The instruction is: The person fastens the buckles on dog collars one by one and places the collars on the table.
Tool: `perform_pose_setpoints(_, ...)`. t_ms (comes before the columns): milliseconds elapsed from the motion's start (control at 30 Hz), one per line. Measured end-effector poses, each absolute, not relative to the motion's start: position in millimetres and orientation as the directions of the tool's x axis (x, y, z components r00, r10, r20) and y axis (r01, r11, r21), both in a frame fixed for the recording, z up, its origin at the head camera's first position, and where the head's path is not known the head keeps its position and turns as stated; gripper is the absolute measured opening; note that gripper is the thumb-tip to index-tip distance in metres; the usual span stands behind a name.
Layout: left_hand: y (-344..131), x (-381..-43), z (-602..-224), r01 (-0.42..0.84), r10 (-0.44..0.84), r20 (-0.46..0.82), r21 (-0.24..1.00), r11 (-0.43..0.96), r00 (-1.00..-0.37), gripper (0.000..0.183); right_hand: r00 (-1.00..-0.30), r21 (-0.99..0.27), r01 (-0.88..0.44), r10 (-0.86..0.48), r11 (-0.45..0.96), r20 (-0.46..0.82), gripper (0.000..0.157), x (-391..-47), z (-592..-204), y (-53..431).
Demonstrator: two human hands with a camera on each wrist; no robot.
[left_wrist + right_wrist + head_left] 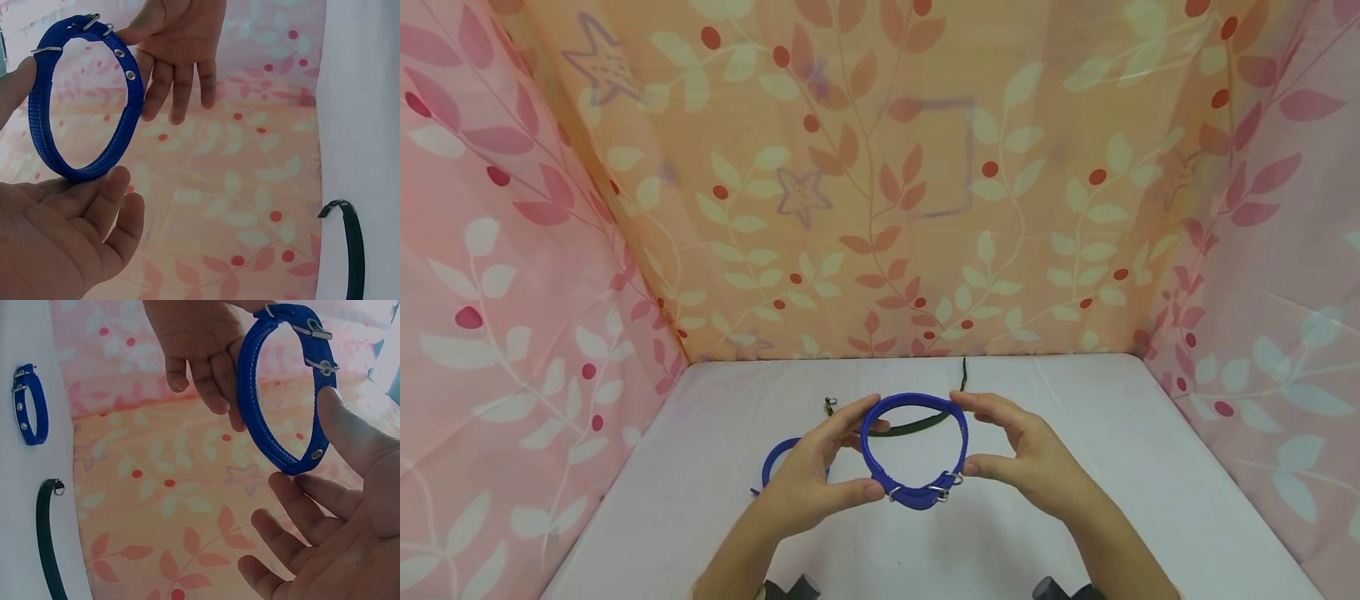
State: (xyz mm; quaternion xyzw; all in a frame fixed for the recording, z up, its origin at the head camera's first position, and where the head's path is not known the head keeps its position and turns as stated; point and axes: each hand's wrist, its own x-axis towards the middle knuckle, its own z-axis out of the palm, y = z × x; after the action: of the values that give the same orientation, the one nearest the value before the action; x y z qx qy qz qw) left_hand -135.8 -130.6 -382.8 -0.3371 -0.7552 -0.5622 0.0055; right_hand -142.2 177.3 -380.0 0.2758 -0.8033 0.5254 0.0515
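Observation:
A blue pet collar (pixel 917 500) with silver buckle hardware and metal eyelets is held upright as a buckled loop, raised above the table. My left hand (pixel 808 479) grips its left side, thumb low near a metal ring and fingertips at the upper edge. On the opposite side, my right hand (pixel 1037 458) holds it between thumb and fingertips. In the right wrist view the thumb presses the band of the collar (pixel 245 394) near an eyelet, while the other fingers spread below. The left wrist view shows stitching along the inside of the collar (pixel 39 106).
A second blue collar (pixel 769 462) lies on the white table (pixel 895 558), partly behind my left hand. Beyond the held collar runs a dark green strap (pixel 917 427) with a metal clip (pixel 830 405). Leaf-patterned curtains (pixel 880 183) enclose the table at the back and sides.

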Motion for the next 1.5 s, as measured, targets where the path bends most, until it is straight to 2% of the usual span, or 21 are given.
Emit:
perform_pose_setpoints(167,-130.4,-144.2,-387.4,0.513,0.469,0.379,0.835,0.198,-0.798,0.075,-0.875,-0.818,-0.449,-0.361,0.358,0.323,0.060,-145.8,-382.2,177.4)
perform_pose_setpoints(367,-130.1,-158.6,-395.2,0.383,0.384,0.254,0.870,0.312,-0.888,0.074,-0.906,-0.826,-0.396,-0.318,0.402,0.279,0.063,-157.9,-394.3,174.7)
perform_pose_setpoints(533,-129.1,-172.5,-410.9,0.325,0.351,0.202,0.884,0.335,-0.914,0.073,-0.922,-0.853,-0.331,-0.329,0.404,0.202,0.064,-172.1,-408.2,174.9)
perform_pose_setpoints(767,-123.9,-194.6,-444.1,0.276,0.361,0.147,0.899,0.339,-0.921,0.070,-0.944,-0.889,-0.240,-0.308,0.389,0.120,0.064,-189.6,-433.3,178.4)
perform_pose_setpoints(900,-123.7,-201.4,-457.0,0.260,0.354,0.128,0.897,0.356,-0.927,0.072,-0.944,-0.886,-0.241,-0.309,0.397,0.118,0.063,-197.0,-449.9,178.9)
perform_pose_setpoints(1067,-127.5,-202.5,-474.9,0.230,0.353,0.097,0.904,0.360,-0.931,0.073,-0.938,-0.883,-0.250,-0.326,0.398,0.118,0.061,-204.2,-471.3,174.9)
perform_pose_setpoints(1233,-132.1,-199.8,-492.0,0.203,0.365,0.055,0.902,0.381,-0.929,0.074,-0.947,-0.873,-0.208,-0.313,0.442,0.067,0.060,-205.9,-488.2,170.1)
perform_pose_setpoints(1500,-134.5,-203.4,-507.6,0.242,0.392,0.069,0.878,0.413,-0.917,0.077,-0.954,-0.845,-0.205,-0.293,0.493,0.061,0.063,-208.5,-502.5,164.7)
